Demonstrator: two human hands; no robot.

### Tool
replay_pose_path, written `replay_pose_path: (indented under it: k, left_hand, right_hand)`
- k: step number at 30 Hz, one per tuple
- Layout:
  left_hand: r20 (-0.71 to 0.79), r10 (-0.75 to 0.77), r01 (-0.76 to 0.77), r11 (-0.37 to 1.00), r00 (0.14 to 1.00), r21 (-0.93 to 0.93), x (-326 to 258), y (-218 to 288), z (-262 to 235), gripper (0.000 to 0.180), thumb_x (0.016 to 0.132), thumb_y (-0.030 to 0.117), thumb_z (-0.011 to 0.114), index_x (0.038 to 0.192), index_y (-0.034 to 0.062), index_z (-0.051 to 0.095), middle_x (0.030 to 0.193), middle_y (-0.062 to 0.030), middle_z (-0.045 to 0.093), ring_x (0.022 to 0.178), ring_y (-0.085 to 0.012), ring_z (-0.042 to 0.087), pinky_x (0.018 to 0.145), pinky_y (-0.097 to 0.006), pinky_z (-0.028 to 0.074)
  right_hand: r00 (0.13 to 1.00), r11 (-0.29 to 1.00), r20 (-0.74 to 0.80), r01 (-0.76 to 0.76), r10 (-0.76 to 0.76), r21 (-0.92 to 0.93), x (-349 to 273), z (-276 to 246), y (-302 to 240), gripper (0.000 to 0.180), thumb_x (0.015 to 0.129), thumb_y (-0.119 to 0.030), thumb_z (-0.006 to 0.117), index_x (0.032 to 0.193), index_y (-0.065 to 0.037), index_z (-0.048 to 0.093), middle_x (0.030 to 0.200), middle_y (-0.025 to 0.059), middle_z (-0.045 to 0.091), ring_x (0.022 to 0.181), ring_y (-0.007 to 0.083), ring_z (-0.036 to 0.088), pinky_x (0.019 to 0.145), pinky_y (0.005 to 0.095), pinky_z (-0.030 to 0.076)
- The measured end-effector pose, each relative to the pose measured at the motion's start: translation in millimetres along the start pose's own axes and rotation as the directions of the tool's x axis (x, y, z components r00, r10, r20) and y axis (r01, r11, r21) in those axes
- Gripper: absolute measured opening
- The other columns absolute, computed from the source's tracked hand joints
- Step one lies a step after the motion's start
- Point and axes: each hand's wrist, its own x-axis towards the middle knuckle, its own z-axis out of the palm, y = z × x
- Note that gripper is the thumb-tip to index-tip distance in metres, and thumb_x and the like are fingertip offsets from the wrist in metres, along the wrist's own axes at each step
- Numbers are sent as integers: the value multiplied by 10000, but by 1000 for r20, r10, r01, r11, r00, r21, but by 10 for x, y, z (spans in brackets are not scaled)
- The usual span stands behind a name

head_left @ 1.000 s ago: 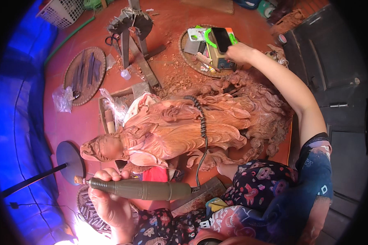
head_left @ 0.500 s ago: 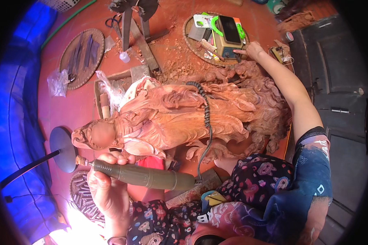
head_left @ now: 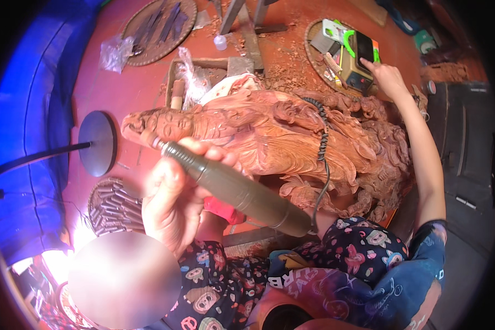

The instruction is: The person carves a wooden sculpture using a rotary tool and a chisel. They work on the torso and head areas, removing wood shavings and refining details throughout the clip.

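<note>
Gripping the dark carving tool (head_left: 236, 190), my left hand (head_left: 173, 201) is pointing its tip toward ten o'clock at the reddish wooden statue (head_left: 269, 137); my right hand (head_left: 389, 80) is touching the phone (head_left: 364, 48).

Single head-worn fisheye view, looking steeply down from close above onto red table (head_left: 121, 93) and lap; edges curve, dark rim. No second view.

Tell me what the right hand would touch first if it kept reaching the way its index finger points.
Most likely the dark phone lying in the round tray. The right hand points up and to the left, its fingertip already at the phone's lower edge; actual contact is hard to judge from this view.
</note>
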Motion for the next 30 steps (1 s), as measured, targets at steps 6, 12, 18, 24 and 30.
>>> replay_pose_path:
  k: [6,12,18,24,30]
  left_hand:
    - [127,-231,245,963,965,-111,47,-251,249,396,1025,310,501,1264,-5,517,1242,-164,598,1211,-311,577,1028,-437,494]
    - [146,-544,563,788,826,-250,-60,-725,459,382,1057,292,437,1294,3,514,1231,-100,591,1119,-204,609,969,-354,530]
    - [158,-511,535,816,845,-219,-112,-835,459,364,1062,276,434,1271,0,543,1161,-99,625,1035,-199,642,949,-333,532]
    - [139,-508,520,852,850,-60,-140,-798,392,351,1067,269,430,1246,0,567,1136,-100,648,1068,-191,646,953,-317,515]
    - [121,-566,576,815,815,-65,-126,-833,303,358,1068,278,427,1246,1,566,1165,-119,658,1095,-204,650,959,-309,509]
  right_hand:
    - [757,549,-644,586,-110,596,-540,-1875,-1434,673,766,-197,802,1378,-172,523,1197,143,627,986,328,633,856,418,532]
    - [601,366,-789,768,-127,526,-923,-1924,-2062,549,718,-370,852,1147,-94,647,1233,171,566,1067,362,610,863,450,563]
    - [675,313,-725,724,-137,615,-905,-1810,-2084,438,802,-294,782,1134,-35,662,1176,197,635,1091,414,645,892,453,570]
    - [657,308,-715,750,-239,586,-762,-1668,-1995,381,836,-316,731,1154,-110,695,1220,145,672,1192,346,614,1077,576,388]
    - [716,197,-614,689,-334,697,-691,-1645,-1993,458,815,-311,772,1201,-82,683,1224,165,666,1216,364,593,1079,590,379]
